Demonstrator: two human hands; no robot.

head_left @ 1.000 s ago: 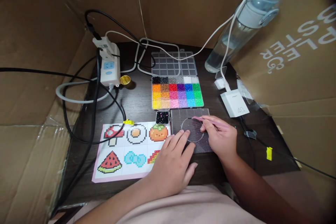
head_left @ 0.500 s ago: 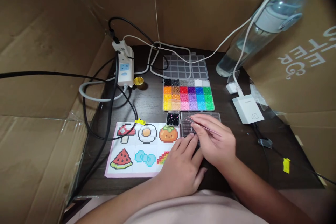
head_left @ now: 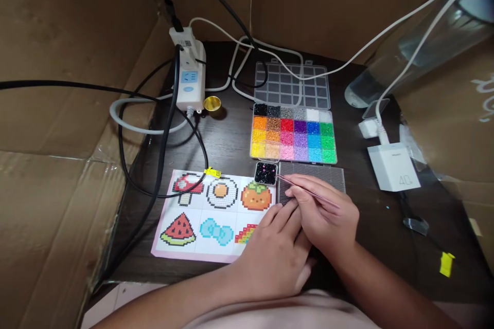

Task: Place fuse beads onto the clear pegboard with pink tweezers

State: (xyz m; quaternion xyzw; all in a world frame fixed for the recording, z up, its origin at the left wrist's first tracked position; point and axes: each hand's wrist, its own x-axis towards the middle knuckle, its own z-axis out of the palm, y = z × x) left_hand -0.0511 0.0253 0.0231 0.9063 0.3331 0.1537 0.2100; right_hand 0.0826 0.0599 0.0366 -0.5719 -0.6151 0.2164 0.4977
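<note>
My right hand pinches a pair of pink tweezers. Their tips point left, at the right edge of a small square box of black beads with a few pink beads among the black. Below the tweezers is a clear pegboard, partly hidden by both hands. My left hand lies flat with its fingers stretched to the pegboard's near left part, and my right hand overlaps its fingertips. Under the left hand's edge is a pattern sheet with pixel pictures, among them a watermelon slice and a bow.
Behind the small box stands a sectioned bead case with its clear lid folded back. A power strip, black cable and gold cup are at left. At right are a white charger and a water bottle.
The tweezers have moved from over the pegboard to the edge of the black bead box, and their tips are closer together. My left hand stays by the pegboard. The camera view has shifted.
</note>
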